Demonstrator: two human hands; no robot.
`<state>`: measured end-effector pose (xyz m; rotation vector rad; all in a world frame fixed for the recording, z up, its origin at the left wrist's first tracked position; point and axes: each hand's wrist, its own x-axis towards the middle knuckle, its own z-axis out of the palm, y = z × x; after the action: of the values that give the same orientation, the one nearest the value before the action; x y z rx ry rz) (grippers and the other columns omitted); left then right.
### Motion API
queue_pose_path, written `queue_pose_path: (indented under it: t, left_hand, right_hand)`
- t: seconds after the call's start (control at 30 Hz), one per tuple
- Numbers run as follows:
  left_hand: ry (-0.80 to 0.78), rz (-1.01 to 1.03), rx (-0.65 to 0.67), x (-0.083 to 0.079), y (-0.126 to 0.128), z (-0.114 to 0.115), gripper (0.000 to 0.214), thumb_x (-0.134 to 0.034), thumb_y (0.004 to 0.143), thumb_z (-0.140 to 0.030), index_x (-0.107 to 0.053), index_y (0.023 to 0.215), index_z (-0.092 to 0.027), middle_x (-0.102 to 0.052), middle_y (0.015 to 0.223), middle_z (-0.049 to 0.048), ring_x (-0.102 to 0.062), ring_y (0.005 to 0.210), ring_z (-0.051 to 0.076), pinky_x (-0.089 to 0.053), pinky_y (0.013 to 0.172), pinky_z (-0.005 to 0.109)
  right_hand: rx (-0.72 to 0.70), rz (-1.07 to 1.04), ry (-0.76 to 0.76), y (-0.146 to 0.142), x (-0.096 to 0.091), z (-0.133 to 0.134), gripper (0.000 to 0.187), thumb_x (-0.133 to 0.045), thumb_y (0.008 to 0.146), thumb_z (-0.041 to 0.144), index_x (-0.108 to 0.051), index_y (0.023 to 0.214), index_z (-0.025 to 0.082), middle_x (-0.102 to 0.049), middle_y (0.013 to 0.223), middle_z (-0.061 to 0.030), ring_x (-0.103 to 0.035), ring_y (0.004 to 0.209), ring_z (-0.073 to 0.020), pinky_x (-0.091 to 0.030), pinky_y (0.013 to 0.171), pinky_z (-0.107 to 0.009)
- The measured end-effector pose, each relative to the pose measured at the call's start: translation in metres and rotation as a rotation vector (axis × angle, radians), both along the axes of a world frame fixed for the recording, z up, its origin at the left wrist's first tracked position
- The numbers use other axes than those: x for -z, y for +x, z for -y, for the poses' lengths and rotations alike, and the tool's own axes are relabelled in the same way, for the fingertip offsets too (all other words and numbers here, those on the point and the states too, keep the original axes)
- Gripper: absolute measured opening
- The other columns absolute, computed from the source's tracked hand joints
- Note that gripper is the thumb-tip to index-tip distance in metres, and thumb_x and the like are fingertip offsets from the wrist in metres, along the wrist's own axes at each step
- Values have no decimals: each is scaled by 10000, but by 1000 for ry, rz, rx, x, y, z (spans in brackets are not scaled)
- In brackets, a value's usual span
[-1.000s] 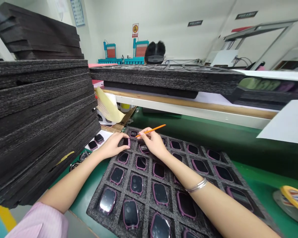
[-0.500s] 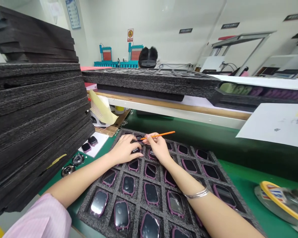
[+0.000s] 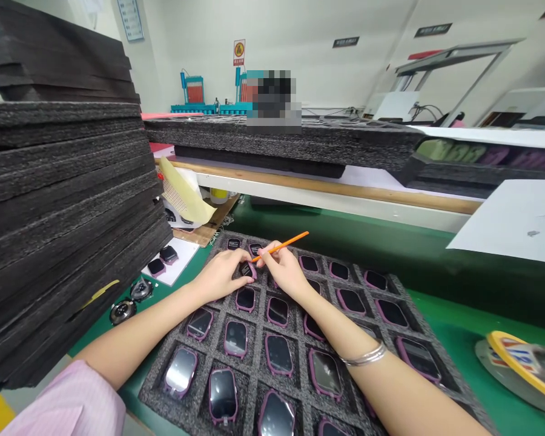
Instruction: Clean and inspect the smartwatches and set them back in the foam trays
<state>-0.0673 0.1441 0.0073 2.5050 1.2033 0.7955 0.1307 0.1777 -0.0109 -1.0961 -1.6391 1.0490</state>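
Note:
A black foam tray (image 3: 266, 351) with square pockets lies on the green bench, holding several purple-rimmed smartwatch bodies with dark screens. Near its far left part, my left hand (image 3: 220, 272) grips one smartwatch (image 3: 247, 270) between thumb and fingers, its screen tilted up with light markings showing. My right hand (image 3: 281, 266) pinches a slim orange stick (image 3: 288, 241). The stick's lower tip is at the upper edge of that watch; whether it touches cannot be made out. Another watch body (image 3: 255, 249) with a lit screen sits in the pocket just beyond my fingers.
Stacked black foam trays (image 3: 63, 200) rise at the left. Two watch bodies lie on a white card (image 3: 181, 264), near round watch parts (image 3: 123, 311). A shelf edge (image 3: 309, 192) spans the back; a yellow-rimmed object (image 3: 518, 363) stands right. Behind the shelf is a person's blurred head.
My left hand has closed on a watch and tilted it. The stick in my right hand has swung steeper, its tip now at that watch. The view has shifted slightly.

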Motion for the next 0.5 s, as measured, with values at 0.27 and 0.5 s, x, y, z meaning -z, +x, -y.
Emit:
queue_pose_path:
  t: [0.27,0.5]
  left_hand:
    - [-48,44,-27,0,0,0,367,-756,857,-321,-548,1143,-224,-702,1175,87,-674,1129,284,-531,1006,454]
    - [-41,32,-41,0,-1,-2,409,-776,844,-342,-557,1167,-216,-697,1187,93,-680,1103,280,-528,992,447]
  right_hand:
    - [4,37,14,1,1,0,254,-618,996,397,-665,1010,148,-698,905,-15,-680,783,-143,-585,781,-352]
    - [-5,56,12,1,-1,0,245,-624,994,387,-667,1012,147,-700,912,-16,-682,788,-144,-587,782,-352]
